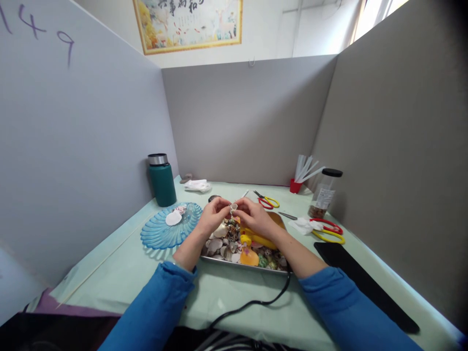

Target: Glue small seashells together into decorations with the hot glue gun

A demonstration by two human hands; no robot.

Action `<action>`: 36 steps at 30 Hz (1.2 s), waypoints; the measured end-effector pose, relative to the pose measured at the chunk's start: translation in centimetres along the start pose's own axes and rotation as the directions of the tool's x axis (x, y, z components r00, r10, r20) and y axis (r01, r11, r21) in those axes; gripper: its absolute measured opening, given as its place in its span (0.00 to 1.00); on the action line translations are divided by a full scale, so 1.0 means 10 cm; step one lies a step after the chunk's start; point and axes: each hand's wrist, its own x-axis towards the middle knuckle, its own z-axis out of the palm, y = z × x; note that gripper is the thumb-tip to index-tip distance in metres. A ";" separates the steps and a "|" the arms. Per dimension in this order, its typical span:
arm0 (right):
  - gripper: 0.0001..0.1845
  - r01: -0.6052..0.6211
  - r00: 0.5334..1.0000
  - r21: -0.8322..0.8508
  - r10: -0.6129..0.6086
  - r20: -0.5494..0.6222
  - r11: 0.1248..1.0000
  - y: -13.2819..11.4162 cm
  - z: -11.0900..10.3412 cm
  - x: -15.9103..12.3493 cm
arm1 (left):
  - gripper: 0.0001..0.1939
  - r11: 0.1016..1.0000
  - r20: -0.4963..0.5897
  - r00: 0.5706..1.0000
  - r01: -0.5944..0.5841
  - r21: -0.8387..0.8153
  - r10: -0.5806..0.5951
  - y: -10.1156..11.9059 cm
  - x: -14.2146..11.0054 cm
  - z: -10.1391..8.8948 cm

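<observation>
White and small, a shell-like piece (233,208) is sitting above the metal tray (241,265), where the left hand (214,213) and right hand (258,217) are pinching it between their fingers. Both wrists are bending inward, forearms slanting from blue sleeves (155,300). Below, shells (215,245) and a yellow glue gun (266,240) are filling the tray; leftward, a blue plate (157,236) is resting on the counter (226,292).

I couldn't tell from my remote feed whether the glossy, translucent scalloped plate (155,234) was glass or plastic. I saw a smooth, matt green flask (163,186) with a shiny metal collar (158,159), a metal tray (244,265), rough shells (215,245) and a yellow plastic glue gun (262,239).
</observation>
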 end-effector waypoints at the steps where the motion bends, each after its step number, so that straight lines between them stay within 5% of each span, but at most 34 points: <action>1: 0.07 0.007 1.000 -0.007 -0.007 0.001 1.000 0.00 0.00 0.00 | 0.12 1.000 0.003 1.000 -0.008 0.002 0.008 0.00 0.00 0.00; 10: 0.07 0.003 1.000 -0.022 -0.002 0.015 1.000 -0.03 0.00 -0.01 | 0.10 1.000 -0.013 1.000 -0.015 0.023 0.015 0.01 -0.01 0.01; 24: 0.13 -0.201 0.980 0.288 0.195 0.051 0.936 0.10 -0.01 0.04 | 0.24 0.999 0.073 0.997 -0.006 -0.045 0.010 -0.01 -0.01 0.01; 36: 0.12 -0.213 0.977 0.252 0.204 0.063 0.944 0.10 -0.01 0.04 | 0.22 1.000 0.028 1.000 -0.003 -0.024 0.003 -0.10 0.02 -0.03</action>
